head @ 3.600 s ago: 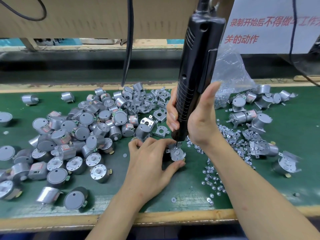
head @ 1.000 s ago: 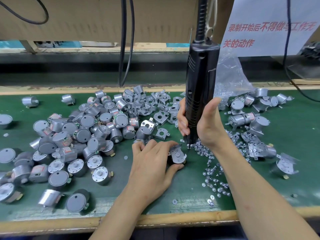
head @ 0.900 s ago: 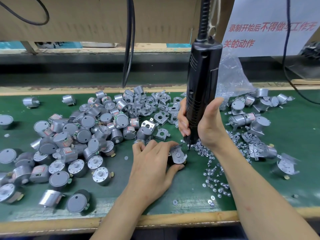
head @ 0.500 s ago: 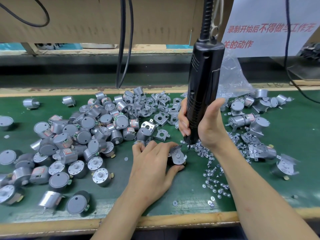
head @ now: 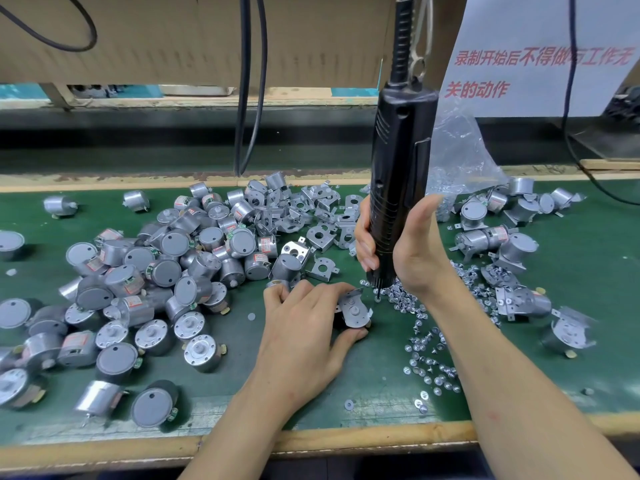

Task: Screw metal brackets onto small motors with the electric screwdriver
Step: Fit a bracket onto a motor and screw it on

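left hand point(head: 304, 334) pinning a bracketed motor point(head: 353, 311) on the green mat point(head: 381, 368) — fingers curled round it, right hand point(head: 412, 247) gripping the black electric screwdriver point(head: 398, 174) upright, bit tip in the loose screws point(head: 426, 341) just right of the motor, bare motors point(head: 156, 282) heaped left, brackets point(head: 311, 216) behind

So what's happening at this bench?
A person is assembling parts by hand. The left hand holds a motor with a bracket on top against the mat. The right hand grips the screwdriver upright, its tip among the loose screws just beside that motor. A heap of bare motors lies on the left.
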`<state>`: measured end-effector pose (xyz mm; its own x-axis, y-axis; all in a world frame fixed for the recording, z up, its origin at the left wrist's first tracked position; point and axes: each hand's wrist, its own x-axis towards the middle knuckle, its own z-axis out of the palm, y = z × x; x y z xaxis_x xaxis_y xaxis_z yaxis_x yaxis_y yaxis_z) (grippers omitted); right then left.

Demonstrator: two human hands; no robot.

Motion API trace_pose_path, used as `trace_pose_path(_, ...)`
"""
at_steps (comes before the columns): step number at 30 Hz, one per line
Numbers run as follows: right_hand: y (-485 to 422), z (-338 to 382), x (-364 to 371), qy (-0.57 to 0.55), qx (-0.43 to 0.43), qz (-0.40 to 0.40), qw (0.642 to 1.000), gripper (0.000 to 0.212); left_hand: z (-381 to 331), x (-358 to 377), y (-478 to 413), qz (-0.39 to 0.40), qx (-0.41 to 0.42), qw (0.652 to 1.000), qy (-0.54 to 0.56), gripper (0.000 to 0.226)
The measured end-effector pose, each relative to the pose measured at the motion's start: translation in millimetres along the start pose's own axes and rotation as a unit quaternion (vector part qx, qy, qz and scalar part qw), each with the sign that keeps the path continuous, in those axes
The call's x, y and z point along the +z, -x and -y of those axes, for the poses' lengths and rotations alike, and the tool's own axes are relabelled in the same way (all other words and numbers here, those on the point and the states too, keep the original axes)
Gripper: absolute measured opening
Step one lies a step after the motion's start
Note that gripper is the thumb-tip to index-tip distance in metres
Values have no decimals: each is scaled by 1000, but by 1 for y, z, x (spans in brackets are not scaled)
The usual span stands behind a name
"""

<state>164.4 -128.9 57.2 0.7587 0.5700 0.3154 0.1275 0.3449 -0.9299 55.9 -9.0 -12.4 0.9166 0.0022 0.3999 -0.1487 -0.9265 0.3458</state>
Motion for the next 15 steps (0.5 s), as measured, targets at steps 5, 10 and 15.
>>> trace_pose_path(5, 0, 2, -1, 19, 2, -4, 1000, 85, 0, 0, 0, -3, 2, 1000, 2, 44)
trace_pose_path(10, -1, 2, 1, 17, 7, -8, 1000, 88, 0, 0, 0, 0, 1, 1000, 2, 44)
trace_pose_path(15, 0, 5, 1, 7, -3, 5, 1000, 88, -1, -2, -1, 8, -4, 1000, 9, 43)
